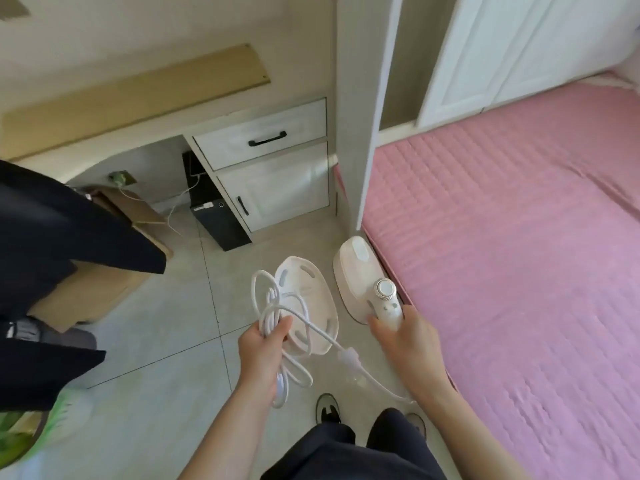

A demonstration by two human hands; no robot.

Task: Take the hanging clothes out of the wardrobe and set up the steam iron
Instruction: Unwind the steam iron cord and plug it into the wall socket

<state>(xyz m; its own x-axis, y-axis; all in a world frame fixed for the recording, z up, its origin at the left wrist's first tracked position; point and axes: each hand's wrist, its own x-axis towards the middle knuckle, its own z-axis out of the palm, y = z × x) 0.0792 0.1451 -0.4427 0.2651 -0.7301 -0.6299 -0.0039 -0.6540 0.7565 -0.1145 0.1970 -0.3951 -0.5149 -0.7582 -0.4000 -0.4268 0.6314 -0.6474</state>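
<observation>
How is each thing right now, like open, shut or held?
steam iron: held by its handle in the right hand.
cord: looped, gripped by the left hand.
white tray: at the left hand, with the cord.
drawer: shut.
cupboard door: shut.
pink bed cover: spread flat.

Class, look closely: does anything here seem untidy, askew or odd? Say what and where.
Mostly the cord: the left hand grips it in loose, uneven loops together with a white tray, and one strand sags across to the steam iron in the right hand. Nothing looks spilled or broken.
</observation>
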